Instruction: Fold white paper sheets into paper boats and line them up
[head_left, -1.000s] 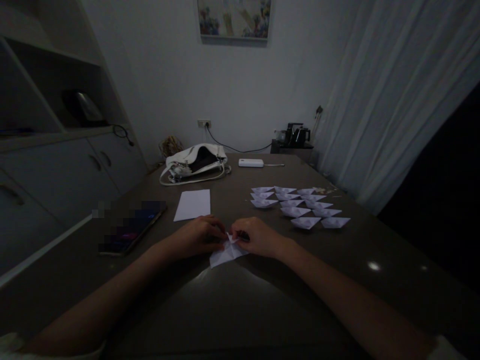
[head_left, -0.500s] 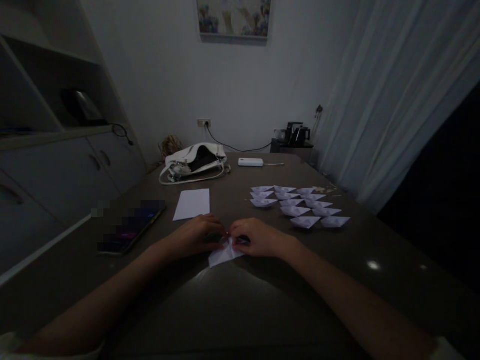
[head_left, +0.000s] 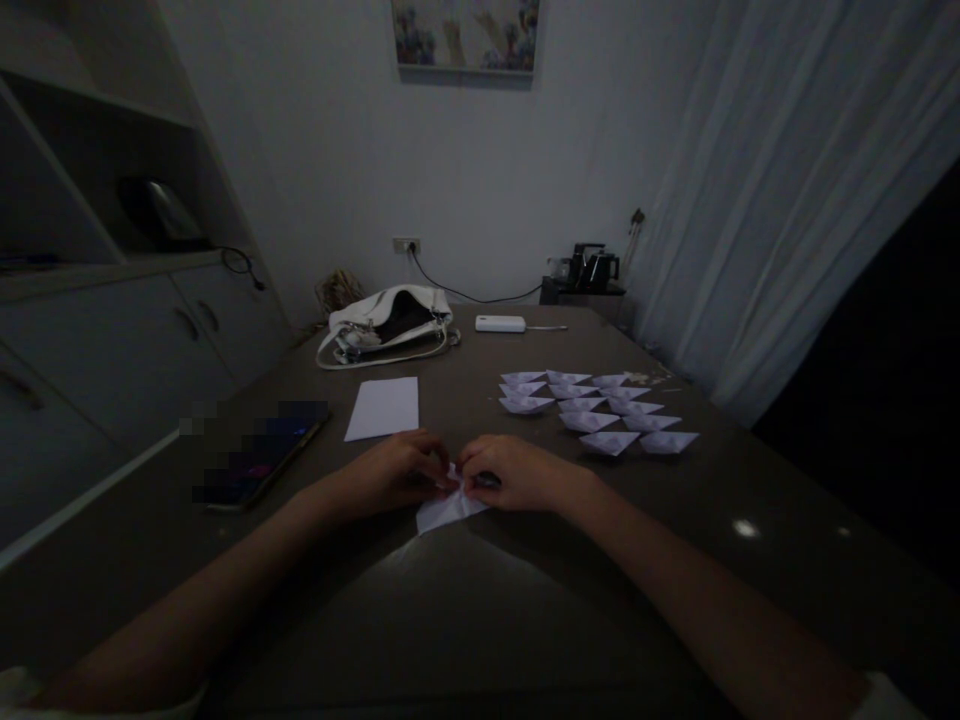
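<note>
Head view, table: dark, glossy brown tabletop [head_left: 465,625], its near edge towards the person.
Folded sheet: small, creased piece of white paper [head_left: 442,516], low on the tabletop, nearer the near edge than the far one, about midway between the side edges.
Left hand: bare left hand [head_left: 401,470], thumb and fingertips clamped on the sheet's upper part.
Right hand: bare right hand [head_left: 521,473], thumb and fingertips pinched together on the same part, just beside the left fingertips.
Paper boats: white folded-paper boats [head_left: 609,442] in slanting rows towards the right edge, well apart from the sheet.
Flat paper: white rectangular paper [head_left: 384,408] just beyond the left hand.
Phone: dark, slim, rectangular phone [head_left: 279,450] near the left edge, partly pixelated.
Far edge: white handbag [head_left: 358,320] near the far left corner; white oblong device [head_left: 500,324] to its right.
</note>
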